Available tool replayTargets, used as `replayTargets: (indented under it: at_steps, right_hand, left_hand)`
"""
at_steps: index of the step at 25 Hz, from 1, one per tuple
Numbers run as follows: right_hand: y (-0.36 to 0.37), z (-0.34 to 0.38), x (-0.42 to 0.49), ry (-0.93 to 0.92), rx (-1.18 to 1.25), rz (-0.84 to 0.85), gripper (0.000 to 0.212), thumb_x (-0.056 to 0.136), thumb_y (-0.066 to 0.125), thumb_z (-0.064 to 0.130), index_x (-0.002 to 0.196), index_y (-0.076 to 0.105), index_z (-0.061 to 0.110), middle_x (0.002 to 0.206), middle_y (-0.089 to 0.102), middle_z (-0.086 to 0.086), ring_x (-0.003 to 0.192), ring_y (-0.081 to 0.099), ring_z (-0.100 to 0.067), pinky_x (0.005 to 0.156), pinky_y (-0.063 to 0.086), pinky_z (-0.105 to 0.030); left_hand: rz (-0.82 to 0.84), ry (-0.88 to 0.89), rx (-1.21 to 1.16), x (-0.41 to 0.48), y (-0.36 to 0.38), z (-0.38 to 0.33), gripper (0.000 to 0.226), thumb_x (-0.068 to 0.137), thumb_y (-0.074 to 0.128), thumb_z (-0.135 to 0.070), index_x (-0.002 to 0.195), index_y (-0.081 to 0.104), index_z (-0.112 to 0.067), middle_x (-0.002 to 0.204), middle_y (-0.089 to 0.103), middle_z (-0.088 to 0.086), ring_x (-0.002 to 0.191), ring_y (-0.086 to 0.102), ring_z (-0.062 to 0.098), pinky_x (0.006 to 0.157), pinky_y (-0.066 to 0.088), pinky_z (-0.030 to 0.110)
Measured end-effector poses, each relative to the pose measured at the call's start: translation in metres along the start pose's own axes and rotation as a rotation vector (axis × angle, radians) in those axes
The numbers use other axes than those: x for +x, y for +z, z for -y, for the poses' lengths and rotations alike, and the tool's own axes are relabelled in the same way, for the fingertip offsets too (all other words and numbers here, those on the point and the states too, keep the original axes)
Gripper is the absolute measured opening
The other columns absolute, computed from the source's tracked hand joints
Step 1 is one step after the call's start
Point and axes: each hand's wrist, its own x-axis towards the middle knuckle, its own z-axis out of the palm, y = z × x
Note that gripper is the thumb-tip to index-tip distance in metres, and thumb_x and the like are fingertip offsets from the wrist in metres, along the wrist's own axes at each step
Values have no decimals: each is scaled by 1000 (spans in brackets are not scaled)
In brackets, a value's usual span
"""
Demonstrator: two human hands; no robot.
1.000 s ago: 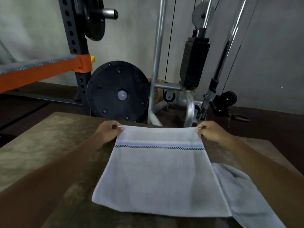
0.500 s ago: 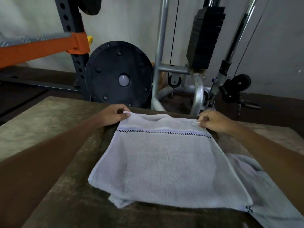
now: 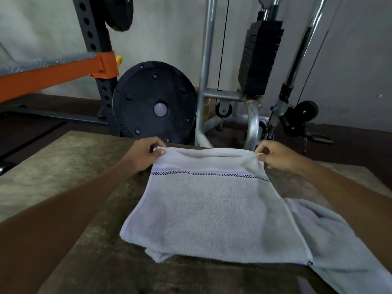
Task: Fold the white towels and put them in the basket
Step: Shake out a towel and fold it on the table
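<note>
Mid-fold: my left hand (image 3: 146, 153) & right hand (image 3: 273, 154) pinch the towel (image 3: 212, 209)'s far corners; next, pull twd me, align edges.

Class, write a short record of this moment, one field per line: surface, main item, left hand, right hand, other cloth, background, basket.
surface: brown table
main item: white towel, flat on the table, far edge raised
left hand: pinches the towel's far left corner
right hand: pinches the towel's far right corner
other cloth: rumpled white cloth at the towel's right side
background: black weight plate, weight stack
basket: not in view
</note>
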Motion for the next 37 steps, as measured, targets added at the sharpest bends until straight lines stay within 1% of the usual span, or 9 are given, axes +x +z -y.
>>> replayTargets:
  at_steps: [4, 9, 15, 19, 23, 25, 29, 33, 37]
  right_hand:
    - [-67, 47, -40, -90, -143, -25, 15, 95, 52, 10, 104, 64, 5, 102, 64, -11, 93, 60, -24, 78, 46, -34]
    - [-165, 115, -132, -185, -208, -146, 13, 97, 49, 15, 98, 62, 14, 96, 60, 0, 91, 55, -18, 76, 38, -29]
    - [-222, 152, -238, -232, -201, -235, 25, 98, 47, 11, 80, 54, 28, 72, 59, 7, 70, 56, -12, 67, 42, -29]
    - [-226, 159, -276, -212, -211, -181, 20, 98, 46, 11, 86, 57, 22, 72, 64, -3, 66, 59, -15, 71, 45, -33]
    - [-225, 162, -302, -195, -249, -158, 23, 98, 46, 12, 82, 55, 26, 74, 67, -8, 66, 62, -18, 72, 47, -34]
    - [-221, 164, -311, -170, -272, -89, 22, 98, 45, 12, 84, 56, 24, 67, 64, -3, 64, 61, -14, 70, 45, -32]
    - [-214, 170, -321, -174, -268, -77, 22, 99, 45, 12, 84, 56, 25, 65, 64, 0, 64, 61, -11, 74, 46, -33]
    - [-213, 172, -327, -163, -262, -78, 22, 99, 44, 11, 85, 56, 23, 63, 63, 0, 64, 59, -11, 68, 43, -27]
    - [-211, 169, -329, -163, -252, -88, 22, 99, 44, 9, 85, 57, 21, 63, 62, -1, 62, 58, -11, 65, 42, -26]
  left_hand:
    - [-81, 31, -41, -17, -62, -57, 6, 88, 64, -19, 82, 65, -19, 78, 64, -12, 66, 56, 1, 61, 41, 15]
    - [-20, 73, -270, -55, -154, -157, 5, 88, 64, -12, 86, 64, -8, 82, 66, 5, 77, 61, 16, 69, 50, 24]
    - [-171, 119, -389, -123, -223, -237, 4, 88, 64, -13, 84, 65, -12, 82, 65, -1, 64, 60, -3, 56, 44, 6]
    - [-180, 120, -390, -149, -234, -254, 4, 88, 64, -15, 84, 65, -16, 82, 65, -2, 69, 60, 0, 55, 43, 6]
    - [-174, 122, -460, -169, -233, -255, 2, 88, 64, -14, 88, 66, -16, 94, 69, 6, 89, 64, 17, 81, 51, 24]
    - [-170, 108, -519, -178, -224, -258, 5, 89, 63, -13, 89, 66, -16, 94, 68, 7, 89, 62, 17, 84, 50, 28]
    - [-116, 81, -703, -192, -203, -269, 8, 90, 59, -10, 88, 65, -15, 87, 64, 4, 83, 58, 16, 72, 51, 24]
    - [-121, 34, -822, -200, -189, -278, 6, 92, 57, -9, 92, 63, -10, 78, 61, 3, 62, 55, 8, 47, 43, 12]
    - [-244, -8, -841, -200, -184, -270, 6, 90, 60, -11, 92, 66, -12, 82, 65, 4, 65, 56, 12, 46, 43, 11]
